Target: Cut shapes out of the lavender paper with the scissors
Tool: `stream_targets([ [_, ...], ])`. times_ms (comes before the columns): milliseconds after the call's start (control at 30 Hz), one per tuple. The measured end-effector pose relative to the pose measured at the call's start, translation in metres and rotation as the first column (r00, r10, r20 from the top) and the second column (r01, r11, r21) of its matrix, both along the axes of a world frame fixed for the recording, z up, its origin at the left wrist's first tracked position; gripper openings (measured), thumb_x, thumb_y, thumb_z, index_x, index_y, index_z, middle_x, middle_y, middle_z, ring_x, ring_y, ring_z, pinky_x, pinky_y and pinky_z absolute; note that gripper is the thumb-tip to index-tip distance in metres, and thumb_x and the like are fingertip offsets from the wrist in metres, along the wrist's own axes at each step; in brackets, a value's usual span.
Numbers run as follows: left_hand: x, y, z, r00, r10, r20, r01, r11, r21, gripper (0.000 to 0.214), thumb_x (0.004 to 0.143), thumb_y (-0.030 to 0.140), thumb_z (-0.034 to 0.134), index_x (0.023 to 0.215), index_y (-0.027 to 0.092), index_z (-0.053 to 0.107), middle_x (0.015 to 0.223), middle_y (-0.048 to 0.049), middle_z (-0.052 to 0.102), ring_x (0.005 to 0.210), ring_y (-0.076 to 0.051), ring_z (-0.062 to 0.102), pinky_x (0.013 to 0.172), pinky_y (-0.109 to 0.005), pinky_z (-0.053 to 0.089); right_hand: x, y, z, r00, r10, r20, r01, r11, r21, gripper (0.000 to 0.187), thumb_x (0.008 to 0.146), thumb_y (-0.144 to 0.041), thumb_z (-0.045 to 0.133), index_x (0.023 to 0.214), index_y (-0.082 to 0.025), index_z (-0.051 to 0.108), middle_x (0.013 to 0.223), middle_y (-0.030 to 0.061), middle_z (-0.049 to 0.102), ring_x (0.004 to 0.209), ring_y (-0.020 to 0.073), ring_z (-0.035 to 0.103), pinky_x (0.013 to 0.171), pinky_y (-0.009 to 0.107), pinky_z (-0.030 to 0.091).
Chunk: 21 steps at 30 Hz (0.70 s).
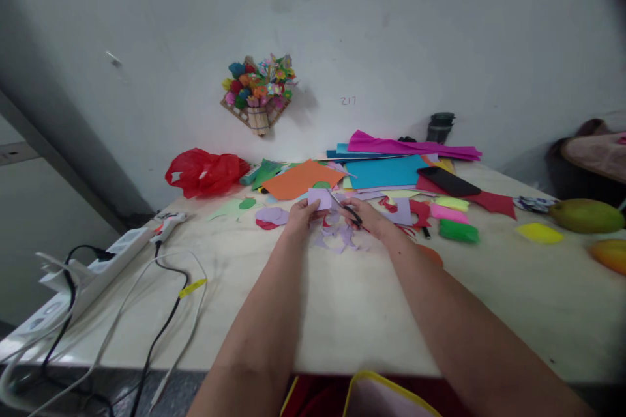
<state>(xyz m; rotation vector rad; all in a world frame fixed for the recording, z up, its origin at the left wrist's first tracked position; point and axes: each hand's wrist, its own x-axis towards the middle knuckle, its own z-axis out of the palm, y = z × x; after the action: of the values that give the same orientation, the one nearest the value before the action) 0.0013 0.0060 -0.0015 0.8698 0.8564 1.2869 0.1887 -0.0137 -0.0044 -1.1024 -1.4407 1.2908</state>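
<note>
My left hand (304, 215) pinches a small piece of lilac paper (319, 199) above the middle of the table. In my right hand (364, 216) is a pair of scissors (348, 210) with dark handles, its blades pointing up and left at the paper's right edge. Whether the blades touch the paper I cannot tell. Lilac paper scraps (340, 238) lie on the table below both hands. Left of my left hand rest lilac paper circles (272, 215) over red ones. A lilac sheet with a cut edge (402, 210) lies beyond my right hand.
Orange paper (306, 179), blue sheets (386, 172) and a black phone (447, 181) lie behind the hands. A red plastic bag (205, 172) sits back left. A power strip (98, 267) with cables runs along the left. Clay packets (458, 231) and a mango (587, 215) are at right.
</note>
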Motion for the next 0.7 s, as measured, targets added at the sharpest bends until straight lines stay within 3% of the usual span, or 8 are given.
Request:
stream_targets([
  [700, -0.0005, 0.0024, -0.0003, 0.997, 0.077, -0.006, -0.077, 0.997, -0.02, 0.015, 0.077, 0.013, 0.08, 0.083, 0.01, 0.067, 0.071, -0.0079, 0.074, 0.055, -0.017, 0.071, 0.066, -0.029, 0.059, 0.0008, 0.004, -0.0033, 1.0, -0.006, 0.018, 0.006, 1.0, 0.0, 0.037, 0.071, -0.039, 0.074, 0.097, -0.019, 0.057, 0.049, -0.0069, 0.053, 0.04, 0.0099, 0.04, 0.041, 0.023, 0.029],
])
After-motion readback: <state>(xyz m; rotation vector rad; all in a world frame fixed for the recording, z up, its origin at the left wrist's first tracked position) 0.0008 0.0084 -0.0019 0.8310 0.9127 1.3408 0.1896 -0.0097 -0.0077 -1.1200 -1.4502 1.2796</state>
